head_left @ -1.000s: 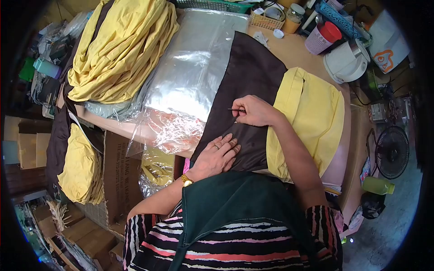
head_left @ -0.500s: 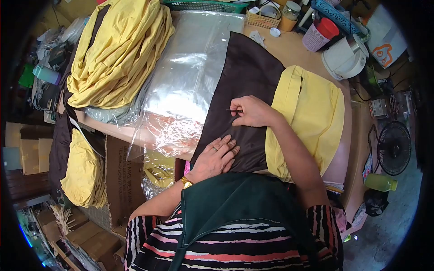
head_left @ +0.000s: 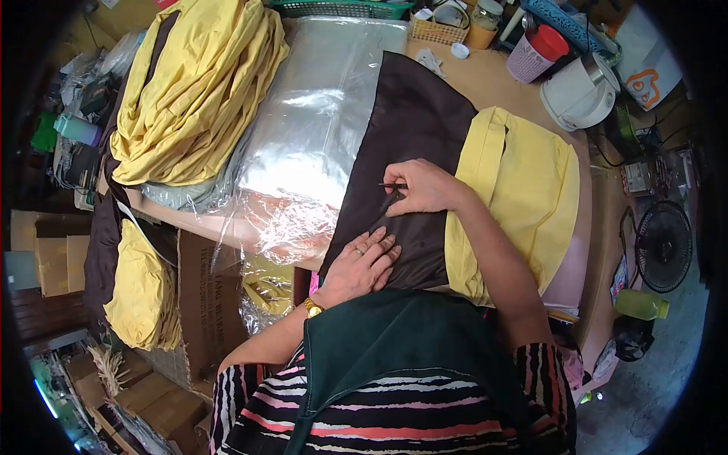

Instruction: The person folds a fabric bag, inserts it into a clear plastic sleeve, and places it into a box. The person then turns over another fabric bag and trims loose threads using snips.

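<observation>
A dark brown cloth (head_left: 417, 106) lies spread on the table, joined or laid against a folded yellow cloth (head_left: 531, 174) on its right. My left hand (head_left: 360, 265) rests flat on the lower part of the brown cloth, fingers slightly spread, with a ring and a gold watch on it. Just above and to the right, my right hand (head_left: 421, 188) pinches a small thin dark tool (head_left: 392, 186) whose tip points left. Its fingertips are close over the brown cloth; whether they also hold fabric is too small to tell.
Clear plastic sheets (head_left: 303, 114) lie left of the brown cloth, beside a big yellow cloth pile (head_left: 197, 98). At the back stand a small basket (head_left: 440, 29), a jar (head_left: 485, 26), a pink cup (head_left: 527, 62) and a white kettle (head_left: 578, 98). A fan (head_left: 664, 246) is at the right.
The view has shifted slightly. My right hand has moved a little, its thumb now somewhat lower and further from the dark tool. My left hand stays in place on the cloth.
</observation>
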Tool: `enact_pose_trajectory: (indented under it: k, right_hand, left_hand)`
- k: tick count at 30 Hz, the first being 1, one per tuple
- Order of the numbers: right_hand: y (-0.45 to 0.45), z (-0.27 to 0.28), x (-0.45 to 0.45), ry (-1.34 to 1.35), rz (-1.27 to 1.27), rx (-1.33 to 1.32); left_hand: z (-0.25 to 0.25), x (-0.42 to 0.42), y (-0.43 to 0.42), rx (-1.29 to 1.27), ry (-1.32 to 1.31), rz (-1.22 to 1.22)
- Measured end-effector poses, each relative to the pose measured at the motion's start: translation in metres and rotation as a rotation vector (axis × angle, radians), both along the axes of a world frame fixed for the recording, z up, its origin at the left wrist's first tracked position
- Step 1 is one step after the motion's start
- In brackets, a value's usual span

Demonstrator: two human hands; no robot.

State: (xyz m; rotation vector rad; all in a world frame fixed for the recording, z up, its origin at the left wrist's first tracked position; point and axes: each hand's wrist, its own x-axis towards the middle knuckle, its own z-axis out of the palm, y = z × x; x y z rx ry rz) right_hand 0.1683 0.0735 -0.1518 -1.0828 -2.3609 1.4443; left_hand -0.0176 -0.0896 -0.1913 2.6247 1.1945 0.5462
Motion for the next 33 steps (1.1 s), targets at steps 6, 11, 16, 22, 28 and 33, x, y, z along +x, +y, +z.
enact_pose_trajectory:
  k: [6,11,16,22,28,33]
  right_hand:
    - [0.004,-0.006,0.001,-0.060,0.024,0.005]
    - [-0.002,0.001,-0.002,-0.058,0.006,0.098]
    - [0.002,-0.009,0.002,-0.012,0.000,0.004]
    - [0.003,-0.008,0.001,-0.062,0.027,0.039]
    - [0.000,-0.003,-0.001,0.016,0.004,0.041]
    - [0.004,-0.009,0.002,0.000,0.020,0.006]
  left_hand:
    - [0.002,0.001,0.001,0.013,0.015,0.000]
    - [0.022,0.008,0.004,-0.211,-0.033,0.110]
    - [0.027,0.015,0.012,-0.160,0.016,0.135]
    - [0.014,0.014,0.007,-0.068,0.040,0.095]
    - [0.015,0.013,0.007,-0.078,0.066,0.107]
    - [0.014,0.014,0.007,-0.076,0.066,0.106]
